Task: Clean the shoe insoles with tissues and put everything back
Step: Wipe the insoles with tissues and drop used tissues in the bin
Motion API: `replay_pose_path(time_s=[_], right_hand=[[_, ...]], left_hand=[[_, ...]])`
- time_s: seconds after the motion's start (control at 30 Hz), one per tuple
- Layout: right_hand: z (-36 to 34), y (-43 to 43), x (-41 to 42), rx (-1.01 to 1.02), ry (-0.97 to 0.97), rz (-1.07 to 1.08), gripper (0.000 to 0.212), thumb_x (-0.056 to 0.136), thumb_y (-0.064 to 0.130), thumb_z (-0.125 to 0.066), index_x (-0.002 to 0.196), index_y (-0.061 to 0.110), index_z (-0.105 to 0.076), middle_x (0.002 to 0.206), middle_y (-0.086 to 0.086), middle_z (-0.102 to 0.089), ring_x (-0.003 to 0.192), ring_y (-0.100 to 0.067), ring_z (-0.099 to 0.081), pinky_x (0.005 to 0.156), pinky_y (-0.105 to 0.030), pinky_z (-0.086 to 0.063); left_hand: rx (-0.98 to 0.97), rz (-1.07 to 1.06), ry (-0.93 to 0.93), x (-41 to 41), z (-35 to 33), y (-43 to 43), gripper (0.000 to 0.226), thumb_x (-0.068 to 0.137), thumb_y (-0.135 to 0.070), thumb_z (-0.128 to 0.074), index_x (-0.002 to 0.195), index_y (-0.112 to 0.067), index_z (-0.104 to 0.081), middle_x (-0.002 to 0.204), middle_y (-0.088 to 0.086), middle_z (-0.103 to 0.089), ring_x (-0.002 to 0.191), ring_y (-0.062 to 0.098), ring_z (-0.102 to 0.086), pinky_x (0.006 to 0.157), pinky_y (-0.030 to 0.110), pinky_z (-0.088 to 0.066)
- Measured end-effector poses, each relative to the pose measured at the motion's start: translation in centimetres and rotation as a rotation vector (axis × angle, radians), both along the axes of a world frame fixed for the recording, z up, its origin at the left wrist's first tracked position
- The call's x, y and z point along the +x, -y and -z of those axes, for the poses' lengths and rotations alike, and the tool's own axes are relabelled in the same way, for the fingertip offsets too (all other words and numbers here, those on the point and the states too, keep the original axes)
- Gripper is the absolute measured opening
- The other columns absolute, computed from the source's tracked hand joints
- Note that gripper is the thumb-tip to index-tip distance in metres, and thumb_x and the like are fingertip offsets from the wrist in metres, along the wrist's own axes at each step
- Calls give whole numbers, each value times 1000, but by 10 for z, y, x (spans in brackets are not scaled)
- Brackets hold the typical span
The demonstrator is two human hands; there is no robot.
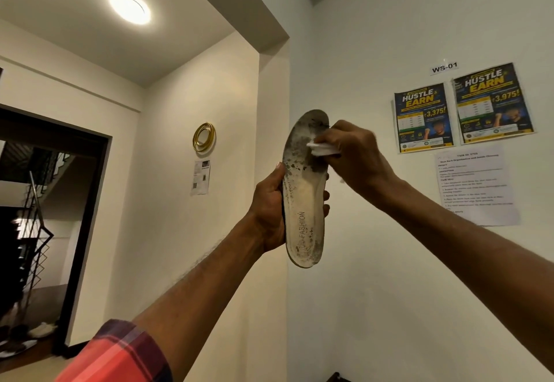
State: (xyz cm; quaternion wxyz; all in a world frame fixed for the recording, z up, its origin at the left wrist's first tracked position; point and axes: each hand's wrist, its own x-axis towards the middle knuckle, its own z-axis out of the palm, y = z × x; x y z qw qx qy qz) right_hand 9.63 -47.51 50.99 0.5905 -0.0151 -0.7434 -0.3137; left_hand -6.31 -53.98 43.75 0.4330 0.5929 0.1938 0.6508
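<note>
Insole (302, 199), dirty and stamped FASHION, held upright at arm's length, heel down. Gripped round the lower half by the left hand (268, 211), forearm raised. Wadded tissue (322, 149) pinched in the right hand (353, 154), pressed against the forefoot. Beyond, posters (422, 118) on the wall.

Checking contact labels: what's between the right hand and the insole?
A white tissue, gripped by the right hand, pressed against the insole near its dirty top; head view.

Upright pale insole (303, 199), toe end grimy (heel marked FASHION), crumpled white tissue (322, 149) against it.
</note>
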Motion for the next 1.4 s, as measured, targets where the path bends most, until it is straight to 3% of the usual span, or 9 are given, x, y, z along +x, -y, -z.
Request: replay_pose_path(time_s=[0.1,0.23,0.33,0.63,0.83,0.97,1.1,1.2,1.4], right_hand=[[-11,-1,8,-30,-180,-37,15,84,7,-77,96,-1,-74,88,-16,-67,72,-23,-63,58,-16,-45],[2,2,0,68,7,42,21,84,8,-76,102,-2,-71,97,-17,-66,83,-30,-65,67,-36,-58],[-9,-2,5,52,-103,22,21,85,6,-74,104,-1,-70,98,-18,-65,83,-31,-65,67,-43,-58],[-2,3,1,53,-32,67,30,88,3,-70,117,-1,-66,102,-19,-64,86,-32,-65,68,-38,-59],[-16,2,6,8,-152,15,14,91,11,-69,99,-1,-73,92,-16,-65,77,-26,-64,62,-29,-54],[-9,6,-3,48,-48,59,15,92,8,-68,101,-3,-71,96,-18,-64,79,-29,-64,63,-38,-59],[-20,3,3,0,-192,23,15,91,11,-69,101,-1,-71,93,-16,-64,77,-27,-63,62,-43,-57],[-13,9,-3,46,-45,57,14,92,9,-67,101,-1,-71,95,-16,-63,80,-28,-64,64,-40,-58],[-19,10,-4,25,-88,34,15,91,8,-69,102,-1,-71,95,-17,-64,80,-28,-64,65,-40,-59]], left_hand=[[-17,30,-8,1,2,-1,73,101,-64,-25,118,-15,-76,124,14,-65,97,29,-63,87,44,-53],[-27,39,-15,2,3,0,72,101,-65,-27,119,-12,-74,123,17,-65,96,30,-64,90,46,-51],[-21,52,-34,3,4,3,71,101,-64,-26,121,-13,-72,124,15,-64,96,29,-63,88,45,-51],[-40,46,-60,3,5,6,71,100,-64,-27,132,-12,-63,126,14,-64,97,29,-63,88,45,-51],[-62,61,-75,6,7,6,72,101,-64,-24,131,-12,-63,123,13,-65,97,29,-62,87,44,-51],[-52,33,-99,8,6,6,75,101,-64,-24,139,-9,-57,125,13,-66,99,30,-62,89,46,-49],[-58,39,-115,7,9,6,72,101,-63,-24,133,-10,-62,120,12,-68,97,29,-63,89,45,-49],[-48,24,-116,7,9,6,70,101,-62,-26,128,-11,-65,119,12,-69,97,30,-63,89,45,-50],[-44,18,-135,8,11,7,71,101,-63,-26,127,-10,-67,121,13,-67,97,30,-63,89,46,-50]])
